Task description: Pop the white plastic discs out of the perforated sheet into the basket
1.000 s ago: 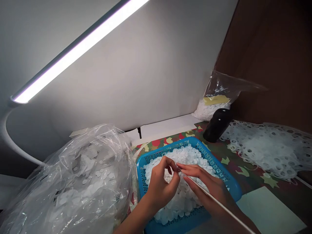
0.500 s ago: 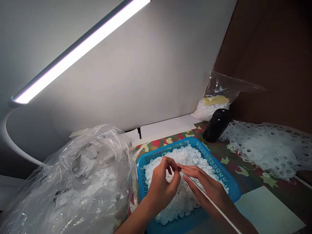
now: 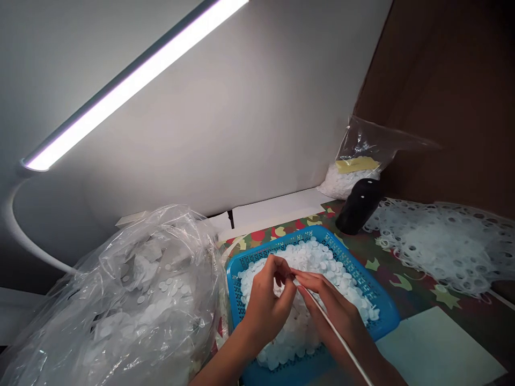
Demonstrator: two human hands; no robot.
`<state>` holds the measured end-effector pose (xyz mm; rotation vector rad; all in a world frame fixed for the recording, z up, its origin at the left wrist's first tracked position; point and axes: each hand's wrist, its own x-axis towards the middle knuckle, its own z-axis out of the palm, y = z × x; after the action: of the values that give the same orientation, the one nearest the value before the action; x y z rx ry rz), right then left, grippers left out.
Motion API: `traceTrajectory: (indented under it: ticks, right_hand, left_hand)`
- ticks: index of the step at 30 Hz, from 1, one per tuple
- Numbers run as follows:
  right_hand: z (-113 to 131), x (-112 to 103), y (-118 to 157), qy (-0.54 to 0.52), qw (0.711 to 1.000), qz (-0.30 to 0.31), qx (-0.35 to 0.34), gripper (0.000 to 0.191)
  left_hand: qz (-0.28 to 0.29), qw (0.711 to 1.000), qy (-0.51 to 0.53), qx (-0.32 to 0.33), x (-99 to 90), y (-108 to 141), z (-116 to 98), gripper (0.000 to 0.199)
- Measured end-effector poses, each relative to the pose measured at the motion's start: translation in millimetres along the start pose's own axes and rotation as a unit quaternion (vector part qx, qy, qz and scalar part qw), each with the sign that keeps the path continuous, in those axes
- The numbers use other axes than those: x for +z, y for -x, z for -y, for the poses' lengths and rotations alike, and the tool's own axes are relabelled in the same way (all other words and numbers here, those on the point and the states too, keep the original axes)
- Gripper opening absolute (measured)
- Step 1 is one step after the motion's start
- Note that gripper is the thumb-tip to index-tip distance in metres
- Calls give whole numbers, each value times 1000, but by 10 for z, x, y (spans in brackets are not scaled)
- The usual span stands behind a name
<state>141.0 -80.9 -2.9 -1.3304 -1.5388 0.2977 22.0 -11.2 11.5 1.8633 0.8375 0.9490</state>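
Both of my hands are over a blue plastic basket [image 3: 314, 231], heaped with small white translucent discs [image 3: 309, 257]. My left hand [image 3: 270, 295] is curled with thumb and index fingertip pressed together; whatever is in that pinch is too small or hidden to make out. Against its fingertips lie those of my right hand [image 3: 332, 303]. A thin white stick [image 3: 336, 331] runs from between the right thumb and fingers down past the wrist to the bottom edge. The stick's upper tip is hidden where the fingertips meet.
On the left lies a large clear plastic bag [image 3: 153, 300] with white discs inside. At right are a black cylindrical object [image 3: 358, 209], a pile of translucent rings [image 3: 438, 241] and a pale sheet [image 3: 442, 346]. A sealed bag [image 3: 350, 179] stands behind; a lamp [image 3: 137, 86] glows overhead.
My right hand has shifted slightly left, and the lower end of the stick has swung left with it. The fingertips of both hands stay together.
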Motion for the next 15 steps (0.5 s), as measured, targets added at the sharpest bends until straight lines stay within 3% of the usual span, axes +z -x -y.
traceTrajectory:
  ticks: [11, 15]
  right_hand:
    - [38, 102, 25, -24, 997, -33, 63, 24]
    - [31, -23, -54, -73, 986, 5, 150, 19]
  left_hand:
    - [-13, 1000, 12, -14, 11, 5, 17, 18]
    - [-23, 999, 22, -22, 10, 3, 11, 17]
